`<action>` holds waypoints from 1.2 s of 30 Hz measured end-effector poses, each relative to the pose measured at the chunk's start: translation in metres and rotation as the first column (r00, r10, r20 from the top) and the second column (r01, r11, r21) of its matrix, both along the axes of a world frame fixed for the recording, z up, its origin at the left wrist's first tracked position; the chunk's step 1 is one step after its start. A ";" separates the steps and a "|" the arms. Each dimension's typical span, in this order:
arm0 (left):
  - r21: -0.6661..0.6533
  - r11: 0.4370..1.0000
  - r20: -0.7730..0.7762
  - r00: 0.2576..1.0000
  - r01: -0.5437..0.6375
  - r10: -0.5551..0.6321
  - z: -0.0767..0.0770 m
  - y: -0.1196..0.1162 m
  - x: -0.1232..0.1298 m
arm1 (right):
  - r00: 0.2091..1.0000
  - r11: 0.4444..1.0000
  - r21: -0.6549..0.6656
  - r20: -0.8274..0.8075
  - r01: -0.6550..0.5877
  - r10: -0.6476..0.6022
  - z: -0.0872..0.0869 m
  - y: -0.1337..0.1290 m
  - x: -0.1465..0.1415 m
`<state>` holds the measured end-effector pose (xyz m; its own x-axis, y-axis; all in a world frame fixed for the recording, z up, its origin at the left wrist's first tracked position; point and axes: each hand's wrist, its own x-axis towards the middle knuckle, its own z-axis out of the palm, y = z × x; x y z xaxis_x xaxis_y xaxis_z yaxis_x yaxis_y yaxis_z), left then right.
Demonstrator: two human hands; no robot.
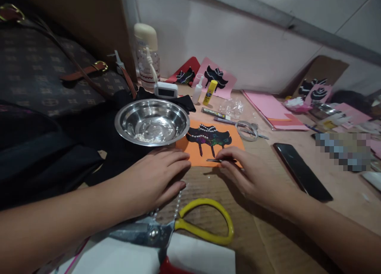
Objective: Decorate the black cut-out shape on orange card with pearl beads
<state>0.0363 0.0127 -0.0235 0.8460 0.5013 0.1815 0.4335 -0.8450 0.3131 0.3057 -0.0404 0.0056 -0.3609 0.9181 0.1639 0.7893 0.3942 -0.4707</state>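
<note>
Between the fingertips of the right hand [247, 170], what appears to be a pair of tweezers [212, 160] is grasped low over the near edge of the orange card [195, 157]. The left hand [157, 170] is held palm-down with loosely curved fingers at the card's near left corner; whether anything is gripped beneath it cannot be told.

The card could be nudged askew, since it is not visibly fastened and both hands are kept at its edge. At the card's left, the steel bowl [156, 127] could be knocked and its loose beads [145, 138] spilled if the left hand were lifted carelessly against the rim. The bead strand [177, 205], seen on the near side of the card, could be snagged by the scissors [153, 233] there if it were pulled. A small bead could also be dropped through uneven pressure on the tweezers; whether one is held at the tips cannot be made out.

On the card, a black cutout [208, 139] is seen, shaped like a tiered roof with upturned corners and narrow legs pointing toward the near edge. Its face is flecked with green and magenta glitter. The upper tier is lined with pearl-like beads, and another row is curved along the left side.
</note>
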 end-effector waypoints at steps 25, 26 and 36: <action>-0.169 0.981 0.087 0.993 0.098 -0.084 0.023 -0.008 0.032 | 0.985 0.987 -0.157 0.169 0.046 -0.019 -0.010 -0.015 0.004; -0.165 0.979 0.100 0.990 0.119 -0.104 0.021 -0.008 0.035 | 0.986 0.988 -0.148 0.167 0.040 -0.015 -0.010 -0.015 0.005; -0.169 0.970 0.132 0.980 0.173 -0.152 0.007 -0.006 0.039 | 0.992 0.995 -0.098 0.128 0.001 0.011 -0.017 -0.015 0.007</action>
